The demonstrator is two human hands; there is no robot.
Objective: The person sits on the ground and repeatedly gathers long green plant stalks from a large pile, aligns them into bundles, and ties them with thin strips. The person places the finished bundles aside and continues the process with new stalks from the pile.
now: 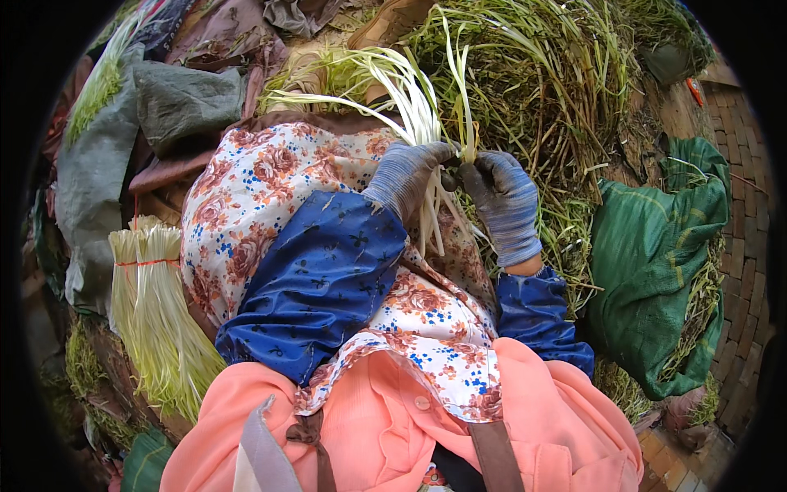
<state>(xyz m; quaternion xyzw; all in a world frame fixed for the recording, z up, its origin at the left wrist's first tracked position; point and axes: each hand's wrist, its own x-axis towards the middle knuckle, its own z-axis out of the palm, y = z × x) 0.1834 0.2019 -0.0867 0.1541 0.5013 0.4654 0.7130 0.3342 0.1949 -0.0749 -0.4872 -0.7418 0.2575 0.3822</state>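
Note:
My left hand (413, 173), in a blue-grey knitted work glove with dark coated fingers, grips a small bunch of white blanched stalks (419, 117) that look like chives. Their leafy tips fan out above the hand, and the cut ends hang below it. Beside it, my right hand (501, 200), gloved alike, pinches the base of a thin pale-green stalk (464, 114) between thumb and fingers. The two hands nearly touch at the fingertips, over the floral apron (246, 184) on my lap. Dark glove fingers hide part of the right hand's grip.
A large heap of loose green and brownish stalks (535, 80) lies ahead on the right. A green woven sack (652, 264) stands at the right by brick paving (744, 270). On the left stands a pale bundle (150, 295) tied with red string, near a grey sheet (98, 178).

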